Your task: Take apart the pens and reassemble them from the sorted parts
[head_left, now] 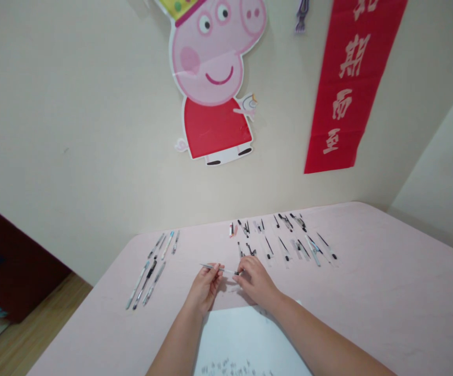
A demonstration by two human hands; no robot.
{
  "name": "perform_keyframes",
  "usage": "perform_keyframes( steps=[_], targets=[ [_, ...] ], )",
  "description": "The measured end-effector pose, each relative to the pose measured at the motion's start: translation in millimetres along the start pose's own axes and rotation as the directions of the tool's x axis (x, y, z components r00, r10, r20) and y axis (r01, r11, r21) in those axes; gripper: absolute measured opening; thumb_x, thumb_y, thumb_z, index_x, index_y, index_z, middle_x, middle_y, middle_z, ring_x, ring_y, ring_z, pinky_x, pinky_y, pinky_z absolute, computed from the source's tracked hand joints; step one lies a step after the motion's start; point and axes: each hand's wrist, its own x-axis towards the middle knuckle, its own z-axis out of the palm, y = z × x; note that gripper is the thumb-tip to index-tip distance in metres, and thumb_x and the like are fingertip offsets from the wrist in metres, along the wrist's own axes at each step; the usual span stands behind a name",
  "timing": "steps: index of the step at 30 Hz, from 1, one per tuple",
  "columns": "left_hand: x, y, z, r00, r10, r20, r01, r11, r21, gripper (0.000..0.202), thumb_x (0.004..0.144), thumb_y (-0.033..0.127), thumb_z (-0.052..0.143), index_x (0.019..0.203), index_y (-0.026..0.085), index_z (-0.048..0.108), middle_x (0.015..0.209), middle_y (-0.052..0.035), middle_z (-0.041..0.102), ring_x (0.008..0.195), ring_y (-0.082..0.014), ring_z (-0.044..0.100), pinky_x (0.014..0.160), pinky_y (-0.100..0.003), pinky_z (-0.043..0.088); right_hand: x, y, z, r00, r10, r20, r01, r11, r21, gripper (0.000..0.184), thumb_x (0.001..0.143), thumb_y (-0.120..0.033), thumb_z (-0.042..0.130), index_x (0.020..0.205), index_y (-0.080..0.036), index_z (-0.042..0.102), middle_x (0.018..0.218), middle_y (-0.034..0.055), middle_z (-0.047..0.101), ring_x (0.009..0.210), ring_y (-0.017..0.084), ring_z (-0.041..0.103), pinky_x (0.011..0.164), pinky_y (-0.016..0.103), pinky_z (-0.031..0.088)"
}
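A thin pen refill (228, 270) lies nearly level between my hands, its pointed end to the left and a dark end to the right. My left hand (207, 284) pinches it near the pointed end. The fingers of my right hand (258, 279) are closed at its dark end; what else they may hold is hidden. Just below my hands lies a white sheet of paper (245, 334) with handwriting along its lower part. To the right of my right hand, several sorted pen parts (281, 245) are spread in two rows.
Assembled pens (146, 284) lie in two groups on the left of the pink-covered table (386, 292). A small white and red tube (231, 230) lies near the back edge. The wall behind carries a cartoon pig cutout (218, 125) and a red banner (344, 94).
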Motion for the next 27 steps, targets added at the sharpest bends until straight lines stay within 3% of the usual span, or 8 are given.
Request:
perform_keyframes(
  steps=[4,11,14,17,20,27],
  targets=[
    [-1.0,0.8,0.5,1.0,-0.007,0.009,0.007,1.0,0.004,0.014,0.082,0.0,0.058,0.072,0.01,0.06,0.068,-0.004,0.068,0.048,-0.0051,0.062,0.051,-0.011,0.054,1.6,-2.7,-2.3,0.998,-0.03,0.054,0.03,1.0,0.001,0.026,0.092,-0.018,0.042,0.069,-0.019,0.054,0.077,0.0043,0.056,0.082,0.02,0.05,0.078,0.036,0.04],
    [-0.2,0.5,-0.3,1.0,0.0,0.003,0.0,1.0,-0.001,0.014,0.08,0.0,0.061,0.07,0.01,0.06,0.067,-0.003,0.068,0.048,-0.0052,0.062,0.049,-0.011,0.054,0.2,-1.8,-0.9,1.0,-0.019,-0.022,0.02,0.999,0.026,0.009,0.08,-0.013,0.057,0.075,-0.02,0.055,0.084,0.0048,0.057,0.087,0.021,0.05,0.079,0.037,0.04],
    [0.8,-0.1,-1.3,1.0,0.002,0.003,-0.002,1.0,-0.005,0.014,0.081,0.0,0.06,0.071,0.01,0.06,0.067,-0.0032,0.068,0.049,-0.0051,0.062,0.05,-0.011,0.054,-0.4,-0.1,-0.2,0.999,0.014,-0.038,-0.013,1.0,0.024,0.01,0.077,-0.015,0.062,0.08,-0.02,0.055,0.088,0.005,0.058,0.089,0.022,0.05,0.08,0.037,0.041],
    [1.1,-0.1,-1.7,1.0,-0.004,0.009,0.004,1.0,-0.002,0.014,0.081,0.0,0.059,0.072,0.01,0.06,0.067,-0.0036,0.068,0.049,-0.0051,0.062,0.05,-0.011,0.054,-0.1,1.3,0.1,1.0,0.008,-0.007,-0.008,1.0,0.018,0.003,0.083,-0.02,0.058,0.08,-0.02,0.057,0.086,0.0053,0.058,0.088,0.022,0.05,0.08,0.037,0.041],
    [1.0,0.0,-1.4,1.0,-0.01,0.013,0.01,1.0,0.007,0.012,0.08,0.001,0.062,0.071,0.01,0.06,0.066,-0.0029,0.068,0.048,-0.0053,0.062,0.049,-0.01,0.054,0.7,1.4,0.1,0.999,-0.028,0.03,0.027,0.999,0.02,0.02,0.09,-0.019,0.046,0.073,-0.019,0.058,0.081,0.0055,0.059,0.086,0.021,0.051,0.08,0.037,0.041],
    [2.3,-1.7,-0.8,1.0,0.012,-0.002,-0.012,1.0,0.008,0.014,0.081,0.0,0.06,0.071,0.01,0.06,0.068,-0.0026,0.068,0.048,-0.0045,0.062,0.048,-0.01,0.054,1.5,-2.3,-0.8,0.999,-0.034,-0.038,0.036,0.998,0.045,0.01,0.08,-0.012,0.057,0.075,-0.02,0.061,0.084,0.0051,0.06,0.09,0.021,0.052,0.084,0.04,0.041]
  ],
)
